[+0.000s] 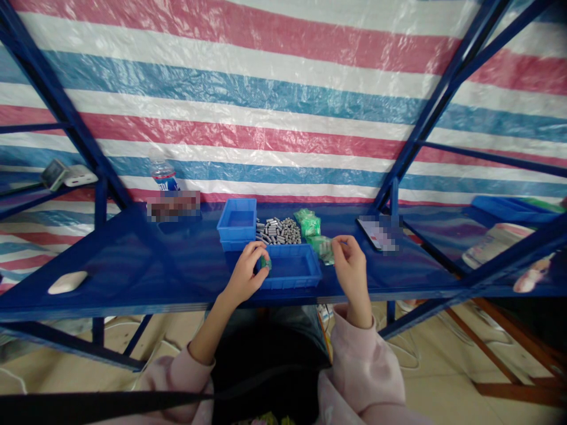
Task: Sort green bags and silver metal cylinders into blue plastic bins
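Note:
My left hand (248, 273) is closed on a small green item (264, 263) at the left end of an open blue tray (295, 282). My right hand (349, 265) has its thumb and fingers pinched at the edge of a clear green plastic packet (325, 249), right of the tray. More green packets (308, 222) lie just behind. A pile of short grey metal cylinders (280, 231) sits behind the tray. To its left stand stacked blue bins (238, 216); the upper one shows no contents.
The blue table (190, 271) carries a white mouse-like object (67, 283), a bottle (163, 174) at the back left and a phone (376, 232) to the right. Slanted blue frame bars flank both sides. A white container (496, 245) lies far right.

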`<state>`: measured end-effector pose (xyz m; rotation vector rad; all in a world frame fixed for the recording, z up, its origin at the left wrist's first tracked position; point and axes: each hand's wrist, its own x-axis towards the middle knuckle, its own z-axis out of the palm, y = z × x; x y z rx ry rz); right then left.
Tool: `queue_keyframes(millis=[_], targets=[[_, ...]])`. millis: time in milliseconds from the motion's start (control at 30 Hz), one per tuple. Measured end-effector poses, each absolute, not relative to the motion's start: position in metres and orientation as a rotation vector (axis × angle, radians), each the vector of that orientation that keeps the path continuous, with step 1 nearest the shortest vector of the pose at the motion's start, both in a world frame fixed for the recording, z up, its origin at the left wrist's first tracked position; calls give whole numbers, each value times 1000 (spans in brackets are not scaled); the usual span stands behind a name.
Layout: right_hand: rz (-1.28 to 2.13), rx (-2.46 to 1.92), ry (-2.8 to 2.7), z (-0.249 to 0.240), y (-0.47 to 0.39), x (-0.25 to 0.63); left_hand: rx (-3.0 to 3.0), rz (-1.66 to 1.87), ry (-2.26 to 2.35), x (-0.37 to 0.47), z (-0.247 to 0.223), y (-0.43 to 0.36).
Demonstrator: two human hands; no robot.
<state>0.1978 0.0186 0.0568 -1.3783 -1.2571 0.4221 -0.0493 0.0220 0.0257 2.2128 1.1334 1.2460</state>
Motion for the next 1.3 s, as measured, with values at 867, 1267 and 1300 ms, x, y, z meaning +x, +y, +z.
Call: queue_keyframes(millis=[867, 1267, 1300], targets=[[732, -1420, -1692, 58, 20, 114, 2213, 1230, 1121, -49, 26, 22], [980, -1274, -1701, 61, 18, 107, 2220, 1249, 1097, -50, 24, 24], [966, -1290, -1706, 61, 18, 107, 2221, 1248, 1098, -49, 24, 24]])
